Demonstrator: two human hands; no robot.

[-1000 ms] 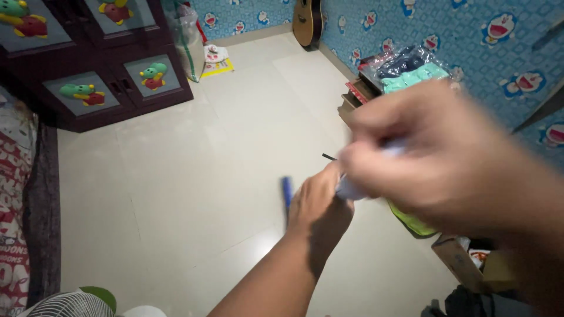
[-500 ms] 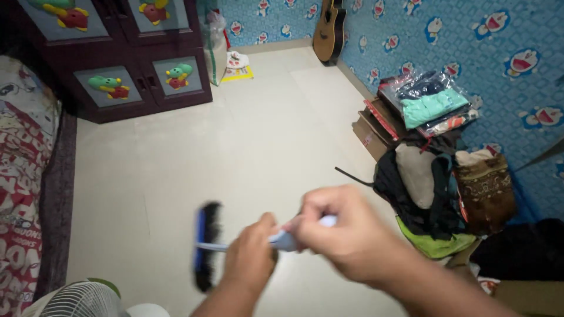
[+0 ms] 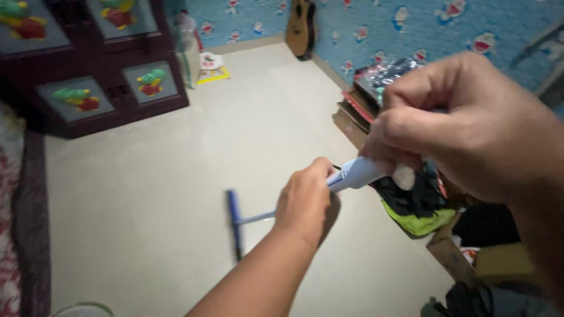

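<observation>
Hands clench broom handle — brush head on pale tiled floor.

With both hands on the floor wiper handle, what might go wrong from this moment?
1. The blue wiper head may swing right into the pile of dark and green clothes beside the wall.
2. The right hand grips only the pale blue handle end, so it might slip.
3. The left hand hides part of the handle, so aim may suffer.
</observation>
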